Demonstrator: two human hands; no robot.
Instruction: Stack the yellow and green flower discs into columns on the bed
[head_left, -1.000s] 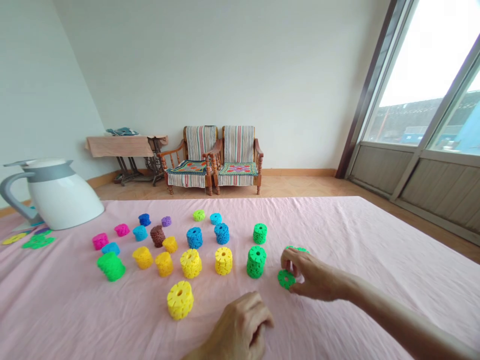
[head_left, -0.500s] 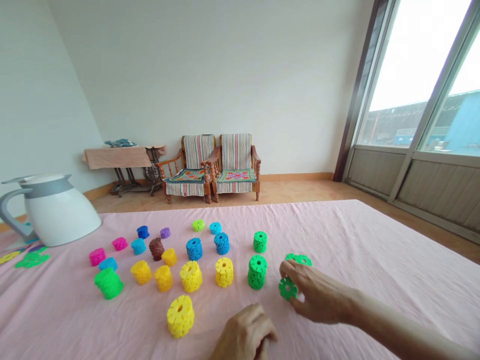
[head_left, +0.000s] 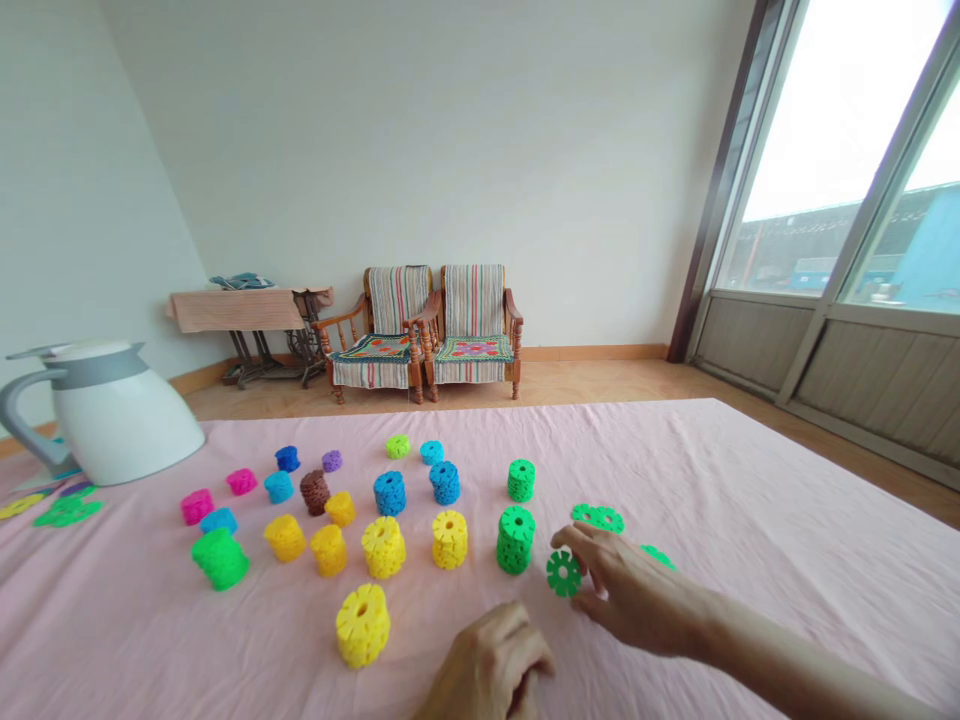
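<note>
Between the thumb and fingers of my right hand (head_left: 634,590) is a green notched disc (head_left: 564,573), tilted up to face the camera. Just left of it stands a tall green stack (head_left: 515,540), with a shorter green stack (head_left: 521,480) behind. Loose green discs (head_left: 598,517) lie beyond my fingers, and another green disc (head_left: 658,556) shows past my wrist. My left hand (head_left: 491,665) rests on the cloth with its fingers curled; what they hold, if anything, is hidden. Nearest to it are a front yellow stack (head_left: 363,627) and a second yellow stack (head_left: 450,540).
Several blue, pink, orange, brown and green stacks (head_left: 219,558) stand on the left of the pink cloth (head_left: 285,650). A white jug (head_left: 124,420) is at the far left, beside loose discs (head_left: 69,508). Two wooden chairs (head_left: 476,310) stand beyond the table.
My right hand has shifted slightly left with the green disc, closer to the tall green stack. Another green disc now shows beyond my wrist. My left hand has hardly moved.
</note>
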